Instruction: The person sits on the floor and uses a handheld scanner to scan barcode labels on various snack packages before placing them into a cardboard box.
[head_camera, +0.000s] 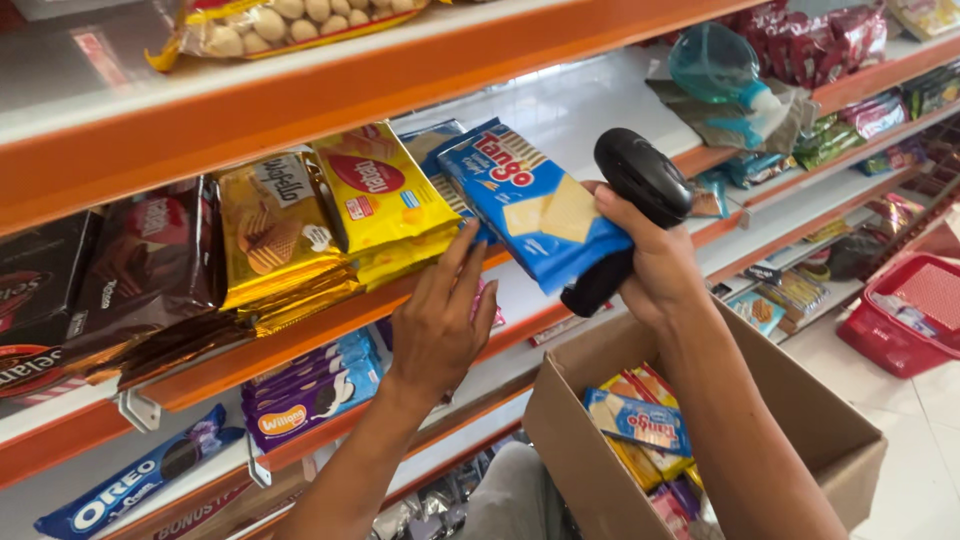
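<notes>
The right hand (655, 255), in the centre right of the frame, is grasping two items at once: a black handheld scanner (640, 180), whose rounded head is pointing up above the fingers and whose handle is projecting below the palm, and a blue wafer packet (535, 205), which is tilting down toward the right and is pressing against the scanner handle. The left hand (440, 320), in the centre of the frame, is reaching up with its fingers spread and released; the fingertips are touching the lower edge of a stack of yellow wafer packets (385, 195) standing on the orange-edged shelf (330, 95). A gold wafer packet (275, 230) is leaning just beside the yellow stack on its left, and dark brown packets (150, 260) are lying farther to the left of the frame. On the shelf below, purple biscuit packets (315, 385) are lying beside a blue cookie packet (140, 480) in the lower left. An open cardboard box (830, 430) is sitting in the lower right under the right forearm, holding more blue and yellow packets. A red basket (905, 315) is standing on the floor at the right edge.
</notes>
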